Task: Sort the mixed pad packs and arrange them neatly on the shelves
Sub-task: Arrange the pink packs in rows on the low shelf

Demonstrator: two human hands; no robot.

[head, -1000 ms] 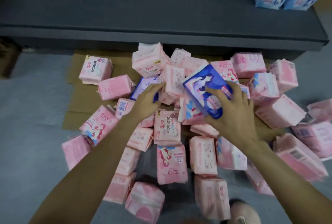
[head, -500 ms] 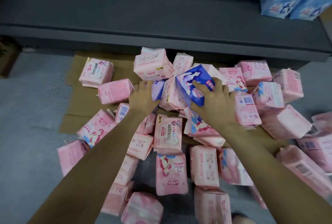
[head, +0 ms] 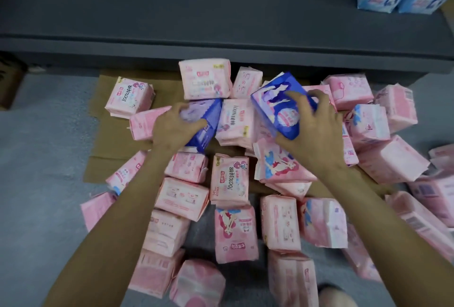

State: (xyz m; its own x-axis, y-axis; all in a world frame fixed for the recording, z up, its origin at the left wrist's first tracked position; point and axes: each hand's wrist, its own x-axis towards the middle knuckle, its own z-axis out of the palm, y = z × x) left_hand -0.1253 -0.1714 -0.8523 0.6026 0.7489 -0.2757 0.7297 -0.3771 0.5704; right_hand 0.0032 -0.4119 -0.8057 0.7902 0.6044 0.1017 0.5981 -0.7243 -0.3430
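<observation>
The right hand [head: 310, 129] clamps one dark blue pack [head: 275, 107] lifted above the pink heap; the left hand [head: 175, 128] curls round a second blue pack [head: 206, 119] lying beneath it — best lifted squarely, clear of neighbouring pink packs [head: 231, 178], before shelving both together.

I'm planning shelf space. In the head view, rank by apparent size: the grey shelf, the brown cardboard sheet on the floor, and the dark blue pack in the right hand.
1. Grey shelf, spanning nearly the full width.
2. Brown cardboard sheet, though packs cover most of it.
3. Dark blue pack, held in the right hand.
</observation>
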